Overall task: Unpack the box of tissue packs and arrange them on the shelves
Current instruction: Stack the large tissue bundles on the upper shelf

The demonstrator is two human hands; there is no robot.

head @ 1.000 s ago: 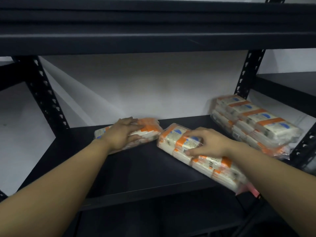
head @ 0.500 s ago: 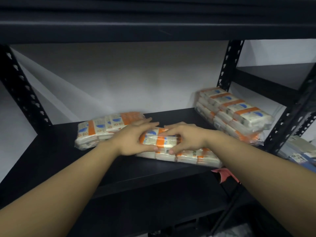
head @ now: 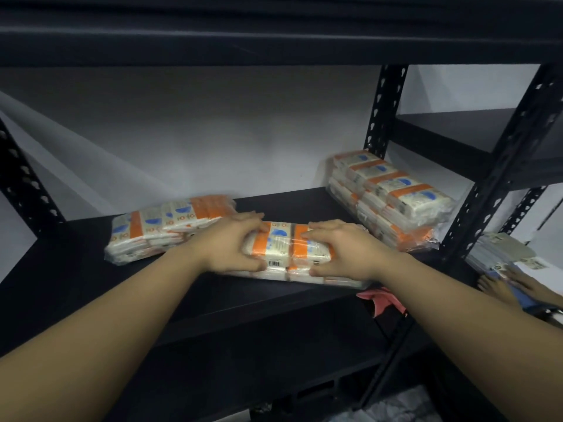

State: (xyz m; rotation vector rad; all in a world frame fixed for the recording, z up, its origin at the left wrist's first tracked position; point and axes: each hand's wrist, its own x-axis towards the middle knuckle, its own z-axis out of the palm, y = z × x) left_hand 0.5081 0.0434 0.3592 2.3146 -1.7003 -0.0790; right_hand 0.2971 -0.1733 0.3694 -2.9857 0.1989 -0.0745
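Observation:
A white and orange bundle of tissue packs (head: 285, 249) lies on the black shelf (head: 61, 269) near its front edge. My left hand (head: 234, 245) grips its left end and my right hand (head: 341, 251) grips its right end. A second bundle (head: 164, 223) lies flat behind my left hand, toward the wall. At the shelf's right end, by the upright post, sits a stack of more bundles (head: 390, 199).
A black shelf board (head: 274, 35) hangs close overhead. Perforated black posts (head: 384, 111) stand at the back right and front right. Another person's hands (head: 502, 287) rest on blue packs at the far right. A pink cloth (head: 380, 300) hangs below the shelf edge.
My left hand left the rear bundle and joined my right on the front bundle. That bundle has turned from slanting to lying nearly along the shelf's front edge.

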